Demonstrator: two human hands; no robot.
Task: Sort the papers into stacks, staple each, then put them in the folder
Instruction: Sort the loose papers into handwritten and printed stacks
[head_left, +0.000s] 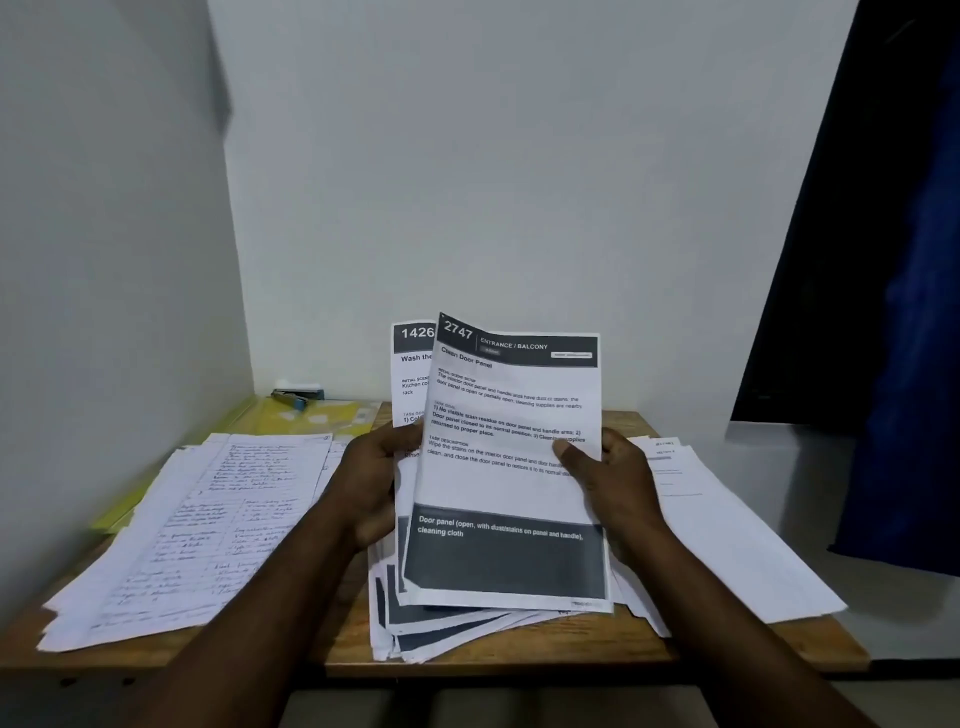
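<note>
Above the table (343, 644), left hand (363, 483) and right hand (618, 478) grip printed sheets (511, 488) upright, headers up.

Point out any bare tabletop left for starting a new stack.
Bare wood: a narrow wedge between the handwritten stack and the printed pile, and the front right corner beside the white sheets. Back left is crowded by the yellow folder and stapler.

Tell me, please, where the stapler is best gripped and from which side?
Probably across the long sides of the stapler, mid-body, coming from the front and above: it lies flat on the yellow folder, with the wall close behind it.
</note>
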